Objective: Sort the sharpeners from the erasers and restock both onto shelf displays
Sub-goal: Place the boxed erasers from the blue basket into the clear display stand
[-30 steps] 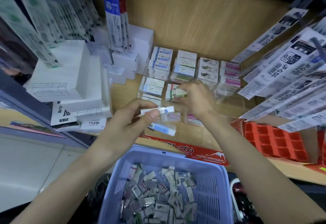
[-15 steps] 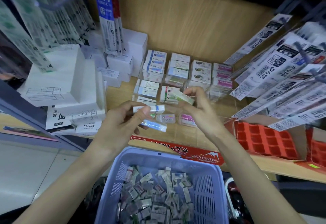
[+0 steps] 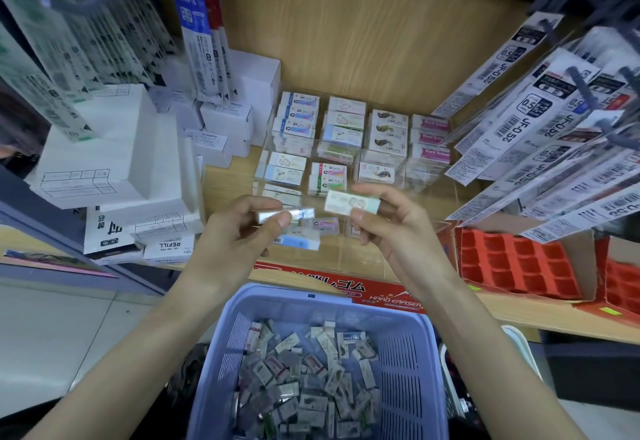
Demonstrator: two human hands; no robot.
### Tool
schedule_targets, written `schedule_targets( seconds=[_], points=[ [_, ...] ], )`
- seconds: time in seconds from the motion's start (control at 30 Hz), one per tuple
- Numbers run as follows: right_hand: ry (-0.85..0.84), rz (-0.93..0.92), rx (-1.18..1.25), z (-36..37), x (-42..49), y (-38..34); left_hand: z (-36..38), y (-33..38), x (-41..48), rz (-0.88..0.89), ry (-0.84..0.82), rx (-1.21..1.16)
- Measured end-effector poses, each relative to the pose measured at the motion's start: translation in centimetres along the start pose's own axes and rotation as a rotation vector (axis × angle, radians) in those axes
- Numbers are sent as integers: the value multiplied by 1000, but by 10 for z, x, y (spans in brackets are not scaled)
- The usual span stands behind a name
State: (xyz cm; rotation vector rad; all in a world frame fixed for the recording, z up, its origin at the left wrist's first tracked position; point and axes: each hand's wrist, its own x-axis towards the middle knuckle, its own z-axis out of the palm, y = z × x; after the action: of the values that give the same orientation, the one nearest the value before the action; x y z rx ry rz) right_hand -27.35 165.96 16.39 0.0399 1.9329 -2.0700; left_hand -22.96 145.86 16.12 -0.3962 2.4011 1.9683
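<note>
Left hand (image 3: 239, 231): we note it grasping a small stack of wrapped erasers (image 3: 294, 228), thumb on top and fingers curled beneath.
Right hand (image 3: 391, 231): pinches one pale eraser (image 3: 351, 202) between thumb and fingertips. It is held roughly level, just beside the left hand's stack.
Display case (image 3: 346, 138): clear, with compartments, standing on the wooden shelf (image 3: 228, 180) behind both hands. Erasers are stacked in its rows, with pink "Hard Eraser" sleeves in the right column.
Basket (image 3: 408, 353): lavender plastic, below the hands, holding a loose heap of small wrapped items (image 3: 304, 377). We cannot tell sharpeners from erasers there.
Left of case: white boxes (image 3: 114, 162), stacked.
Right of case: hanging refill packets (image 3: 540, 134) above a red tray (image 3: 512, 263).
</note>
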Motion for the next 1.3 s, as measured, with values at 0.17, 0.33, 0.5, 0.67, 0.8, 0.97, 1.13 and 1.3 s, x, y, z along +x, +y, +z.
schedule_targets(
  seconds=[0.17,0.33,0.5,0.67,0.8,0.97,1.13,1.3],
  points=[
    [120,67,-45,-8,-10,10,-5,-5,1,-14,61,15],
    [137,19,76,-5,-5,10,-5,-2,0,-25,51,-5],
    [58,65,83,25,27,-3,-15,-1,5,-32,94,-32],
    [172,16,-112,65,74,-15,-30,-1,6,-21,164,-76],
    [134,35,-195,84,94,-9,-41,-5,7,-10,184,-106],
    [59,-136,-885,83,104,-4,-47,-6,5,-8,176,-152],
    [-35,-211,-1218,93,105,4,-51,2,0,35,154,-224],
    [-208,-207,-1462,90,108,-3,-49,8,-4,78,119,-279]
  ],
)
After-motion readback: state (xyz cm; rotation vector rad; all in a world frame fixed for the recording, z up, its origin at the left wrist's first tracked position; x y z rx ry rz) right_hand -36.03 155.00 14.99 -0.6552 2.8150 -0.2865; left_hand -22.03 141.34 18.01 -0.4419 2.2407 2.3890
